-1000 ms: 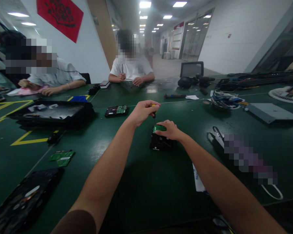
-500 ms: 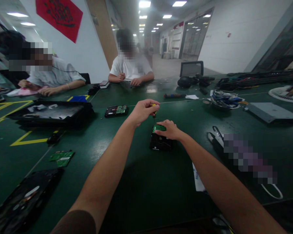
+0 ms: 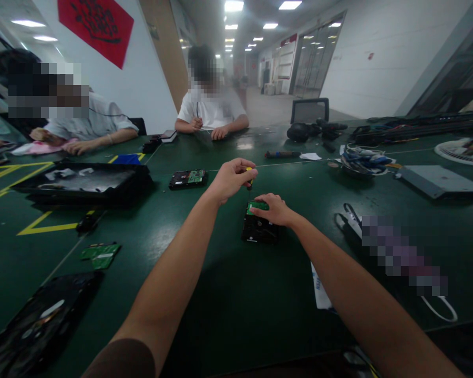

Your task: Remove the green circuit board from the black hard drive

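A black hard drive [image 3: 258, 231] with a green circuit board [image 3: 257, 206] at its far end lies on the dark green table [image 3: 236, 294] in front of me. My right hand [image 3: 274, 209] rests on the drive's far end, fingers curled over the green board. My left hand [image 3: 232, 179] is raised just left of it, closed round a small screwdriver with a yellow handle [image 3: 249, 170], its tip pointing down at the drive.
Another drive [image 3: 188, 179] lies further back, a black tray [image 3: 79, 181] at the left, loose green boards [image 3: 100, 254] and an opened drive [image 3: 43, 317] at the near left. Cables [image 3: 362, 160], a grey box [image 3: 437, 181] and tools sit at the right. Two people sit across the table.
My left hand with the screwdriver has risen very slightly. My right hand has stayed on the drive.
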